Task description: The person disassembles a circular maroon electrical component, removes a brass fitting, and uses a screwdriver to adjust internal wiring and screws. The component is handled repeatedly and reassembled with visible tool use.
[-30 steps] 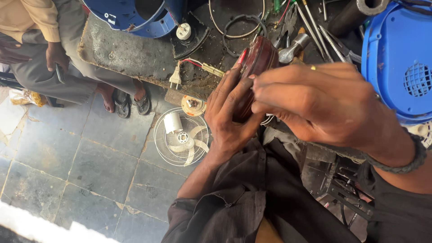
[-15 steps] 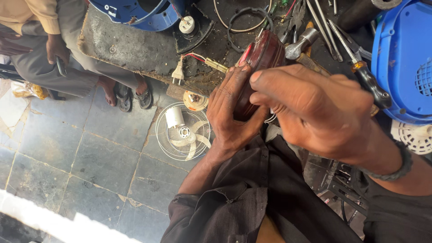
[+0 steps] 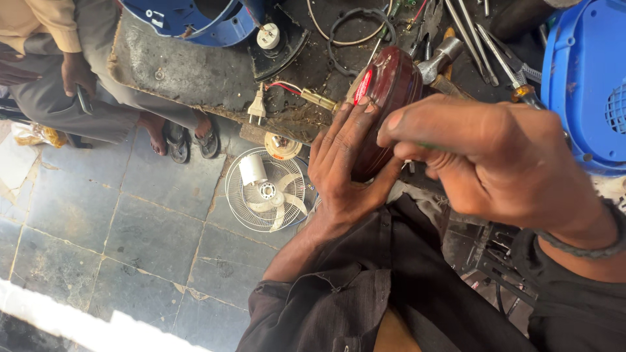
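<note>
Here we look down on a dark red rounded housing (image 3: 391,104), held on edge just above the near rim of the grimy bench (image 3: 189,75). Our left hand (image 3: 349,166) cradles it from below, palm up, fingers (image 3: 342,127) spread over its side in a firm grip. Our right hand (image 3: 489,156) is clenched just beside the housing, thumb pressed toward its rim; a sliver of green shows between the fingers, but we cannot tell what it belongs to. A braided band (image 3: 587,248) circles the right wrist. On the bench behind the housing lie a white plug (image 3: 257,107) with red and black leads, a coil of cable (image 3: 355,29), a hammer head (image 3: 440,55) and several screwdrivers (image 3: 502,62). Blue plastic casings stand at the far edge (image 3: 189,16) and at the right (image 3: 583,85). On the tiled floor (image 3: 130,228) below the bench lies a round wire fan guard (image 3: 267,189) with white blades and a white cylinder on it. At upper left another person sits, one hand (image 3: 75,75) resting on a knee, feet in sandals (image 3: 186,140).
</note>
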